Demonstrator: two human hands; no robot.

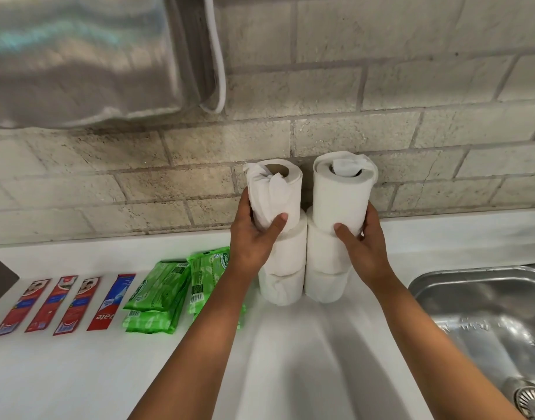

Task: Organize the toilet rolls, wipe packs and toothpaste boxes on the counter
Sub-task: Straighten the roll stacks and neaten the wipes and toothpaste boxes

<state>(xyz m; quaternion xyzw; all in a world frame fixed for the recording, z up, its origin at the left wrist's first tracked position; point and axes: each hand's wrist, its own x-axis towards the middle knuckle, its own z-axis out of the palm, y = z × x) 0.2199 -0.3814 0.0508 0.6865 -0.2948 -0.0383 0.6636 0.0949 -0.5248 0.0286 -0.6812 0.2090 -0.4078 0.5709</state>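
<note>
With the left hand (254, 237) gripping the top roll (275, 192) of one stack and the right hand (363, 241) the other top roll (342, 192) by the wall, a crooked release could topple either tower toward the sink (472, 298).

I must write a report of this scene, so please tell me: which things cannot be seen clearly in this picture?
- Head view: the left forearm hides part of the right wipe packs.
- The left hand and right hand cover parts of the toilet rolls.
- The print on the toothpaste boxes is too small to read.
- The sink is cut off by the right edge.
- The shiny object top left is blurred.
</note>
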